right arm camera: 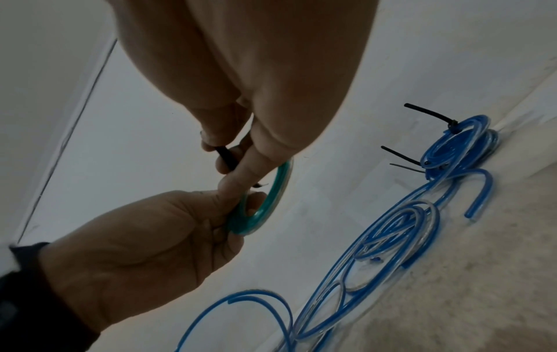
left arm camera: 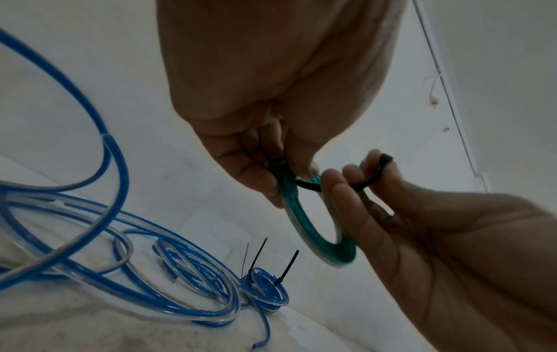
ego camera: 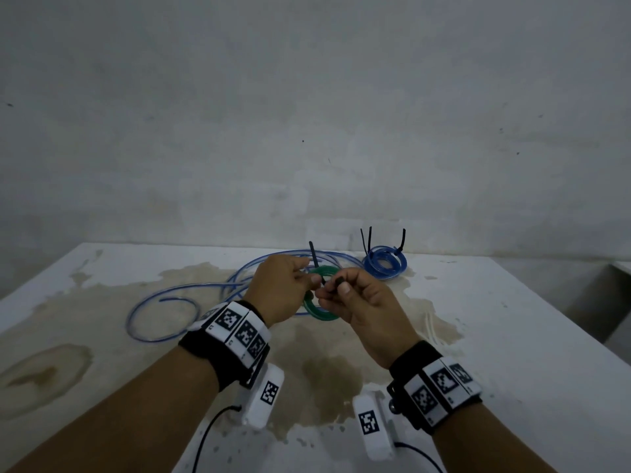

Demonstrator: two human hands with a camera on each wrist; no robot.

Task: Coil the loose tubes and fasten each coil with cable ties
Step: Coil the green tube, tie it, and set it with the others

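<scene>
A small green tube coil [ego camera: 322, 314] hangs above the table between both hands. My left hand [ego camera: 309, 279] grips its upper rim, thumb and fingers curled round the tube [left arm camera: 307, 228]. My right hand [ego camera: 336, 285] pinches a black cable tie [left arm camera: 372, 177] that loops through the coil; the tie also shows in the right wrist view [right arm camera: 224, 154]. One black tie tail [ego camera: 313, 254] sticks up behind my left hand. A blue coil [ego camera: 385, 264] lies tied with three black ties at the back right. Loose blue tubes [ego camera: 164, 322] sprawl to the left.
The white table [ego camera: 495, 336] is stained brown in the middle, and a wall rises right behind it. A pale clear tube [ego camera: 428, 327] lies just right of my right hand. The table's right edge drops off near a ledge [ego camera: 607, 302].
</scene>
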